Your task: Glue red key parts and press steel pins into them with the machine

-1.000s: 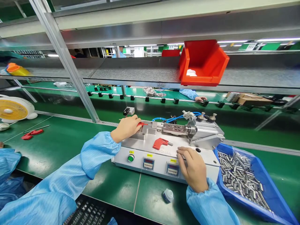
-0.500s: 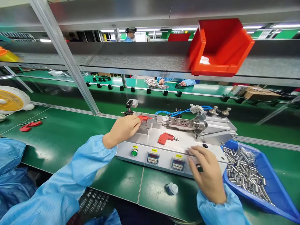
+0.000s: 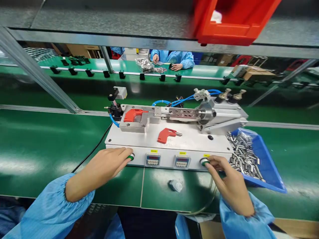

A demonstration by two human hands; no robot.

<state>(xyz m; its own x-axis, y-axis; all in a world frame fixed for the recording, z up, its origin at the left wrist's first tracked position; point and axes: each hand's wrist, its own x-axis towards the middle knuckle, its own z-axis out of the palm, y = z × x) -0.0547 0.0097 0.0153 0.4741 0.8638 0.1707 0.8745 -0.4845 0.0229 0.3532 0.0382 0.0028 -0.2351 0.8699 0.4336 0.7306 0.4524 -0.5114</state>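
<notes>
My left hand [image 3: 107, 166] rests its fingertips on the left green button [image 3: 130, 157] on the front of a bench machine [image 3: 147, 137]. On the right green button [image 3: 204, 161], the thumb and fingertips of my right hand [image 3: 228, 181] touch its face and rim. Neither hand holds anything loose; their fingers are stretched out. In the metal fixture [image 3: 134, 126] lies a red pistol-shaped handle [image 3: 130, 115], its tip pointing right toward a metal rod. Another red handle [image 3: 164, 135], with metal prongs, lies on the machine's top plate.
A blue bin [image 3: 270, 162] of metal tubes [image 3: 245, 156] stands right of the machine. A small bottle [image 3: 175, 186] lies in front. Blue air hoses [image 3: 184, 99] run behind. A red bin [image 3: 234, 35] sits on the shelf above. Across the way, a co-worker's hands [image 3: 175, 67] handle small parts.
My left hand has left the red handle in the fixture and come down to the left button. My right hand has moved onto the right button. The view has tilted down.
</notes>
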